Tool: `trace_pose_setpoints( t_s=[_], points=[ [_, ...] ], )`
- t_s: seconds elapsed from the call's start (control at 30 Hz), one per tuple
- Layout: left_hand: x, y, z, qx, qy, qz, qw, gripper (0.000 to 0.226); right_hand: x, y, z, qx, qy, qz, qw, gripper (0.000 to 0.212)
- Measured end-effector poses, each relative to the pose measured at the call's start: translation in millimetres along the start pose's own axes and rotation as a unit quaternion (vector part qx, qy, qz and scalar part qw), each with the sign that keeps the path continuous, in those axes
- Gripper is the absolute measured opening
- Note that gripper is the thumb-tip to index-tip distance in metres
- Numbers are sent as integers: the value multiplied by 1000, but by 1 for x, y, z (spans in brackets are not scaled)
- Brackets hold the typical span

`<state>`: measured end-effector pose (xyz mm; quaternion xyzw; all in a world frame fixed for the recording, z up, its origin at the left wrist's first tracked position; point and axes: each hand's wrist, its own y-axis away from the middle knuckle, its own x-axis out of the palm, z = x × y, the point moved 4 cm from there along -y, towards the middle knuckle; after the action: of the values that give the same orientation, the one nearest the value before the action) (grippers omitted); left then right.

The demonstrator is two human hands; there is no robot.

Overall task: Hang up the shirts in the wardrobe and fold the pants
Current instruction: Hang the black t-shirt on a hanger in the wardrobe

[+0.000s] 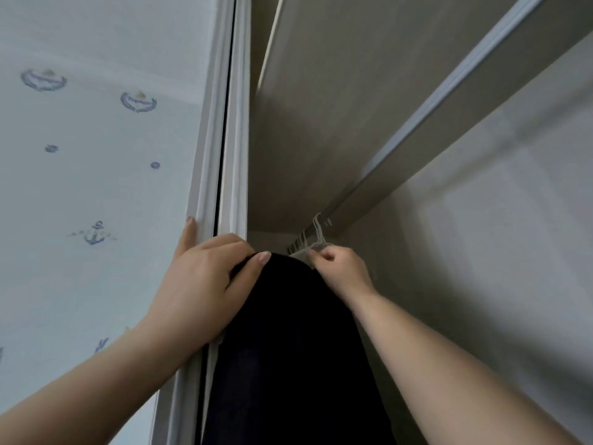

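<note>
Inside the pale wardrobe [353, 91], up by the rail [308, 239], I see my left hand [205, 277] gripping the top of the dark shirt [288, 348] while my right hand [340, 271] pinches its white hanger [317, 232] at the hook.
</note>
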<state>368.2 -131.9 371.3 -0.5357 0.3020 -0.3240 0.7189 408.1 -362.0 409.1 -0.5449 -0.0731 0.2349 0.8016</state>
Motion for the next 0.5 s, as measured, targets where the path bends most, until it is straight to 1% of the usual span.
trace_pose_setpoints(
  t_s=[0.1,0.23,0.3,0.4,0.5],
  points=[
    [4,0,-3,18,-15,14,1000,45,26,-7,-11,-8,-52,34,998,36],
    [10,1,-4,37,-39,14,998,39,59,-19,-22,7,-85,77,993,28],
    [11,-2,-4,42,-37,8,998,34,71,-28,-27,14,-81,83,993,33],
    [14,-12,-6,32,-54,8,998,37,86,-39,-30,28,-100,76,992,43],
    [19,-16,-8,49,-90,13,995,30,99,-47,-38,37,-102,61,992,46]
  ],
)
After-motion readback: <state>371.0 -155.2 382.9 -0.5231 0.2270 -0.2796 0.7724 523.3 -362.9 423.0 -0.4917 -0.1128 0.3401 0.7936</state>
